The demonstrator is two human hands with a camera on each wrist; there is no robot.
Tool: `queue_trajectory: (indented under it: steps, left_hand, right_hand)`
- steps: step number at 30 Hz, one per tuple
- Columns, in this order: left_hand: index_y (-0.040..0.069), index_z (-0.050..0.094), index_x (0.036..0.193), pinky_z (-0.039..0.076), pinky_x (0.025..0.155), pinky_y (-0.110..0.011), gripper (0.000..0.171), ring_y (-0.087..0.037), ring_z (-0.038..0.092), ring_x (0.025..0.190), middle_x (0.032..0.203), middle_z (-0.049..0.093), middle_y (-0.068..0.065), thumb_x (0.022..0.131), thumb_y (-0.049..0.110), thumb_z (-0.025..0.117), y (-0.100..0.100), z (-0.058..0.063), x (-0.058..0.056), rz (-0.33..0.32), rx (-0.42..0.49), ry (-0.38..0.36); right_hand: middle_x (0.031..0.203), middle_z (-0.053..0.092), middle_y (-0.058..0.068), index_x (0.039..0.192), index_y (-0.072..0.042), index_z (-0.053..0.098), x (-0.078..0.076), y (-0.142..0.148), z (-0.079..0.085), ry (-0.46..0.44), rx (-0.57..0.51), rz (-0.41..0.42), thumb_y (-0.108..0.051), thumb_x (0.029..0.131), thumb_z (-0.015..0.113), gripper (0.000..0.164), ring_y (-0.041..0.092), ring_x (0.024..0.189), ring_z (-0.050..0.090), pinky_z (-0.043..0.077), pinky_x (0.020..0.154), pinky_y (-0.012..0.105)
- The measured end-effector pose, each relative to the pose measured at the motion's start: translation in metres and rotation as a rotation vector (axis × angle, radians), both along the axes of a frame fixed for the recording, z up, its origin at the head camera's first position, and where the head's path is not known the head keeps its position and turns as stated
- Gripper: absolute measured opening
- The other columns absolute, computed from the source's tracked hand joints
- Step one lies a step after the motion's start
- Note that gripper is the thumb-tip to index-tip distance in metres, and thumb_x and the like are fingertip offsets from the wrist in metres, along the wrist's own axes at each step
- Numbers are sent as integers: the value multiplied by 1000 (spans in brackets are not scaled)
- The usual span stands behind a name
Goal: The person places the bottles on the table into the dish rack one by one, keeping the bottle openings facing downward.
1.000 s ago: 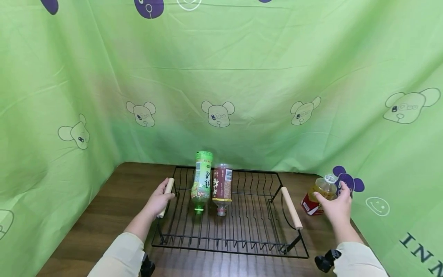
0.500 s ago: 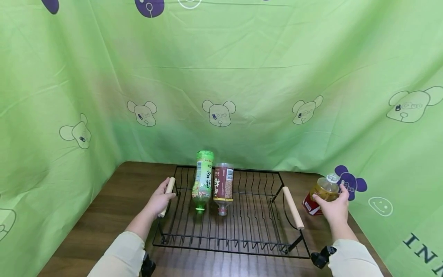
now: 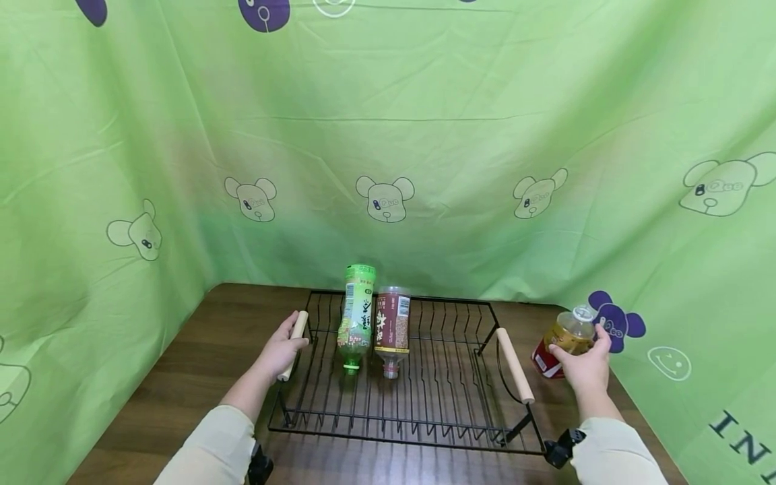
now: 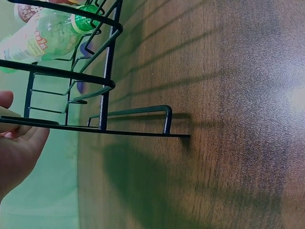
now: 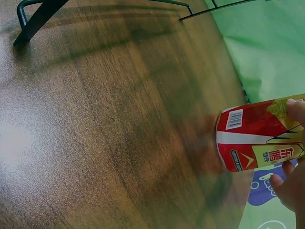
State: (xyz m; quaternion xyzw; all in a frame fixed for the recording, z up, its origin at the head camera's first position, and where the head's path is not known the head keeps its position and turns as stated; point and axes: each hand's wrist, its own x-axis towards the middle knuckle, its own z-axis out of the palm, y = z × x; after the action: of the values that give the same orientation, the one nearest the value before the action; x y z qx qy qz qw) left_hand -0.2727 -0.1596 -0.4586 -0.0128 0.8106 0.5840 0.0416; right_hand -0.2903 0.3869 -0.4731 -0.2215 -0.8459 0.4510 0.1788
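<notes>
A black wire dish rack (image 3: 448,441) with pale wooden handles stands on the table. My left hand (image 3: 285,350) holds its left wooden handle (image 3: 297,330); in the left wrist view that hand (image 4: 21,152) is partly cut off at the edge. My right hand (image 3: 587,364) grips a red and yellow drink bottle (image 3: 548,360) with a clear top, thumb on the near side. The right wrist view shows the bottle's base (image 5: 228,143) close to the table; whether it touches is unclear. A green bottle (image 3: 358,306) and a maroon-labelled bottle (image 3: 393,323) lie neck-forward in the rack.
The right wooden handle (image 3: 515,367) stands between the rack and the drink bottle. Green printed cloth (image 3: 388,148) hangs behind and along both sides of the wooden table (image 3: 200,350).
The fingers of my right hand have moved in from beside the drink bottle and closed around it. My left hand keeps its hold on the rack handle, and the rack stays in place.
</notes>
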Motion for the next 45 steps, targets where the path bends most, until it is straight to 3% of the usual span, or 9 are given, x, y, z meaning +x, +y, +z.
queue_trajectory:
  steps: [13,21,45]
  left_hand:
    - [-1,8,156,21,118,-60,72,-49,22,144,158,16,-33,96,4,47,1,0,1,5,3,-9]
    - [0,8,156,20,117,-61,72,-48,20,145,159,14,-32,96,5,48,0,0,1,1,11,-21]
    - [1,8,157,19,118,-60,73,-48,20,145,159,14,-31,96,5,48,-1,0,1,3,11,-20]
  right_hand:
    - [156,22,33,157,-18,1,-1,-1,-1,-22,6,-20,-20,87,68,97,55,138,29,25,113,64]
    - [155,24,32,157,-16,6,2,-5,5,37,-3,-10,-21,85,69,97,51,140,29,25,114,62]
    - [147,31,34,158,-14,9,6,-44,73,194,76,251,-15,84,69,95,48,131,36,32,106,67]
